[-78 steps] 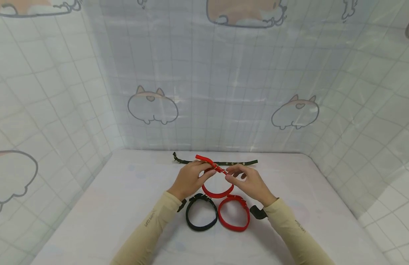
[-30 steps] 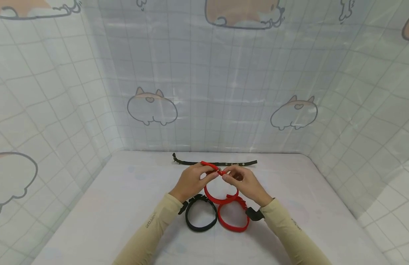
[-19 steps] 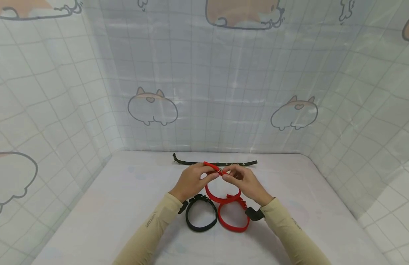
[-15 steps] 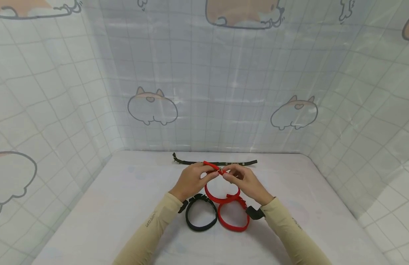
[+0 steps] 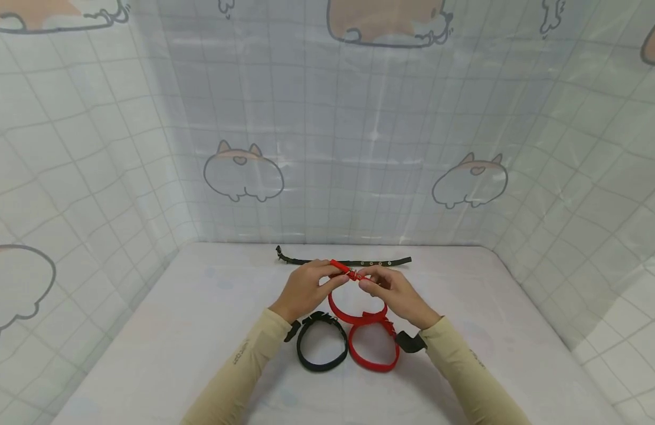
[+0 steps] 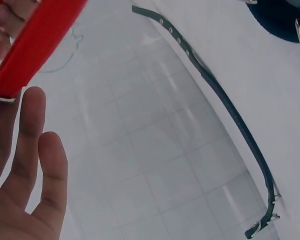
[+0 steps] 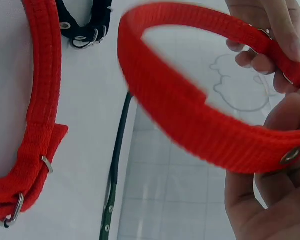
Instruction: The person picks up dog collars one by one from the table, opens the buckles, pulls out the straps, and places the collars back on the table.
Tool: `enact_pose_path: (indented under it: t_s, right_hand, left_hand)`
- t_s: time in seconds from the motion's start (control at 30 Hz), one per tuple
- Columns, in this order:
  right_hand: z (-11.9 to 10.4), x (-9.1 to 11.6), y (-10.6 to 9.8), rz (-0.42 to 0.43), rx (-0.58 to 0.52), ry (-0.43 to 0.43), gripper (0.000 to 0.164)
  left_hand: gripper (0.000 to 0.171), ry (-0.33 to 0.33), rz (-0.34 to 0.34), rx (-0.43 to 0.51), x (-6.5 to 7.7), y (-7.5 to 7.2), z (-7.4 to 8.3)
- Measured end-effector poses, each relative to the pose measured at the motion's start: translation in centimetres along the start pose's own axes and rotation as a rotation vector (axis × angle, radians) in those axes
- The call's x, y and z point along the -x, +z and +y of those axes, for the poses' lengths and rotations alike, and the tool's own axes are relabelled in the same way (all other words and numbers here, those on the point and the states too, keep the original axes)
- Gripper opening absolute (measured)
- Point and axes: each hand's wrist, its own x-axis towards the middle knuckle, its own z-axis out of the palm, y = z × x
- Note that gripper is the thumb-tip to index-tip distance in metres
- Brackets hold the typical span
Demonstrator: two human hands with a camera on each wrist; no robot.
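Left hand (image 5: 304,287) + right hand (image 5: 403,297): both pinching red collar (image 7: 190,120), held up over white table (image 5: 200,330) | black loop (image 5: 319,367) and second red loop (image 5: 375,366) nearer than collar | green strap (image 6: 226,99) beyond collar | table runs wide either side of collar | far edge (image 5: 449,245), gridded wall (image 5: 327,118) behind collar

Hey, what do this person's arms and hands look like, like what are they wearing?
Beige sleeves cover the forearms to the wrists, each with small dark lettering I can't read. A black piece sits at each wrist. The left hand and right hand are gloveless.
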Motion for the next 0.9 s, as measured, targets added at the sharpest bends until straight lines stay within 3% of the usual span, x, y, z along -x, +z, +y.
enact_pose_path:
  t_s: [0.3, 0.53, 0.77, 0.9]
  right_hand:
    - [-0.4, -0.3, 0.5, 0.066, 0.019, 0.016, 0.020]
    - [-3.0, 0.5, 0.2, 0.011, -0.009, -0.005, 0.023]
    - [-0.2, -0.4, 0.6, 0.052, 0.000, -0.033, 0.021]
    - [-0.1, -0.5, 0.5, 0.041, 0.021, -0.038, 0.022]
  left_hand:
    - [0.014, 0.017, -0.001, 0.014, -0.4, 0.0, 0.3]
    - [0.017, 0.018, 0.000, 0.005, -0.2, -0.1, 0.0]
    - [0.018, 0.007, -0.013, 0.002, -0.2, 0.0, 0.1]
    - [0.016, 0.004, -0.005, 0.002, -0.2, 0.0, 0.0]
